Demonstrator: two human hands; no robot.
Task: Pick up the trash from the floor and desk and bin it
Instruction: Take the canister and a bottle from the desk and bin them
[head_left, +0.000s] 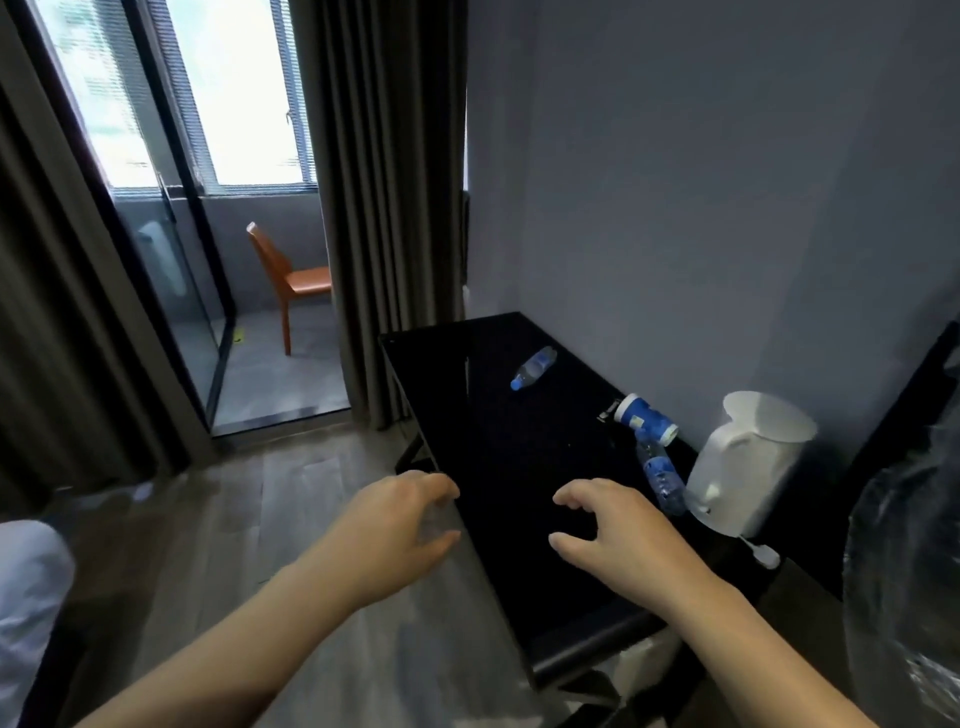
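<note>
An orange chair (291, 280) stands out on the balcony. The left hand (400, 525) hovers at the black desk's (498, 431) near-left edge, fingers curved and thumb apart; a faint clear blur lies between them, so I cannot tell if it grips anything. The right hand (613, 530) hangs over the desk, loosely curled, holding nothing. On the desk lie a far bottle (534, 368), a blue-and-white tub (647, 418) and a crushed bottle (661, 475), which touches the white kettle (748, 462)
</note>
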